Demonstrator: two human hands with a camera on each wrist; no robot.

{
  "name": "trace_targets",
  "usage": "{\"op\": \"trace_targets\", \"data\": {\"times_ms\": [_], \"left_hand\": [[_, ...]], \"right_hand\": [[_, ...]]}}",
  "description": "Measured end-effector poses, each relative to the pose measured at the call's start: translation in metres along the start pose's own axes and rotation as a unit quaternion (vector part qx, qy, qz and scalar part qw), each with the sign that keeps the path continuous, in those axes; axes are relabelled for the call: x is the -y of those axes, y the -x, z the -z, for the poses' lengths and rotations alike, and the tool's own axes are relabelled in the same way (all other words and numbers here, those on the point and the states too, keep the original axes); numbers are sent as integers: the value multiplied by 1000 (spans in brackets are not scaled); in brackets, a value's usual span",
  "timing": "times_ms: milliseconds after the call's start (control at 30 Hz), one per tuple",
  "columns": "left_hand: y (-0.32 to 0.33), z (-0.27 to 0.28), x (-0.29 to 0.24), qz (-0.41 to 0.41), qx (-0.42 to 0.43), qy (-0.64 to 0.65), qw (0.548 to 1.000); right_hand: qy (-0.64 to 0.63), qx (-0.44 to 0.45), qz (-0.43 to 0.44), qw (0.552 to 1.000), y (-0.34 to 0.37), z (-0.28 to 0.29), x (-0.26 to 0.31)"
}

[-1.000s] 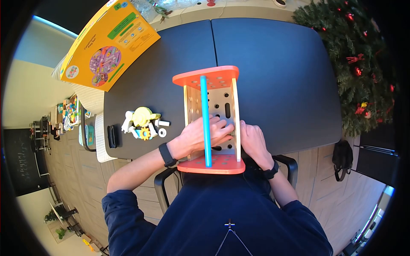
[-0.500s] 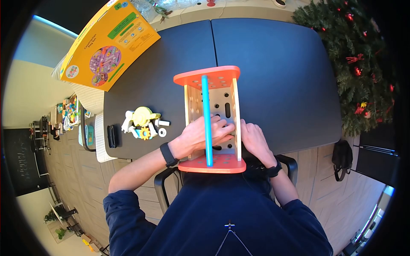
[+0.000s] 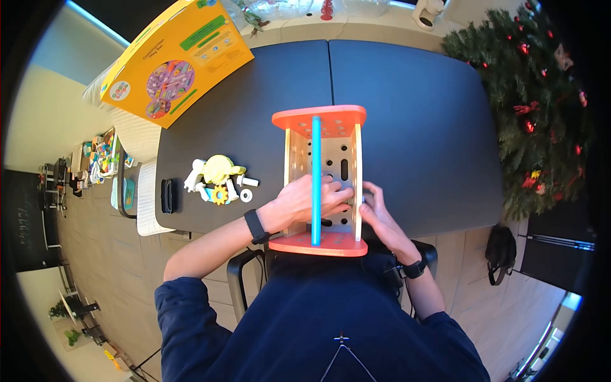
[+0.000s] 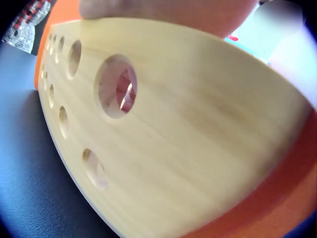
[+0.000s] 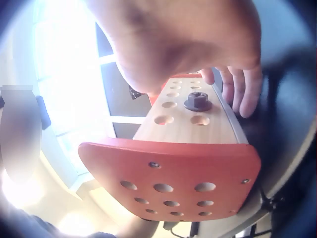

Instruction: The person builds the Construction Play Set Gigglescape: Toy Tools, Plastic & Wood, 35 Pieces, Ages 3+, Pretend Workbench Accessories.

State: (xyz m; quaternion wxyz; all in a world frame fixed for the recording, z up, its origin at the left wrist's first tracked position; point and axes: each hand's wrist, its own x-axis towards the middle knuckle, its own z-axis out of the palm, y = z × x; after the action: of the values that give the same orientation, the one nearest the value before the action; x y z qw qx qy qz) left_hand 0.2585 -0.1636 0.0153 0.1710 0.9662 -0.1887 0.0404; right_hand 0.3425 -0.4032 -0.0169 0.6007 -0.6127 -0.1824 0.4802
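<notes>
Loads of room on the right over the smooth black worktop (image 3: 426,140). Dropping into the rectangular wooden frame with orange ends (image 3: 318,115) is tighter: a straight blue rod (image 3: 316,156) spans it near to far and the left hand (image 3: 310,197) blocks the near half, but the far half's open beside the rod. Right hand (image 3: 378,213) crowds the right wall outside; heaped yellow-and-white toy parts (image 3: 218,169) sit left.

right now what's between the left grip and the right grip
The right wooden side panel stands between the left grip and the right grip, as the head view shows.
</notes>
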Motion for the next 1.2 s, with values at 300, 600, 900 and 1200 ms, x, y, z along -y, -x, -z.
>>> {"op": "trace_targets", "data": {"times_ms": [300,600,900,1200], "left_hand": [[9,5,4,69,38,35,996],[68,56,6,124,-143,-8,982],[138,44,-14,260,-124,115,951],[163,31,-43,304,-77,179,932]], "right_hand": [[-94,6,-24,995,0,-30,24],[12,-91,137,986,-8,-10,76],[641,-212,434,596,-10,4,122],[755,-102,464,453,-32,8,87]]}}
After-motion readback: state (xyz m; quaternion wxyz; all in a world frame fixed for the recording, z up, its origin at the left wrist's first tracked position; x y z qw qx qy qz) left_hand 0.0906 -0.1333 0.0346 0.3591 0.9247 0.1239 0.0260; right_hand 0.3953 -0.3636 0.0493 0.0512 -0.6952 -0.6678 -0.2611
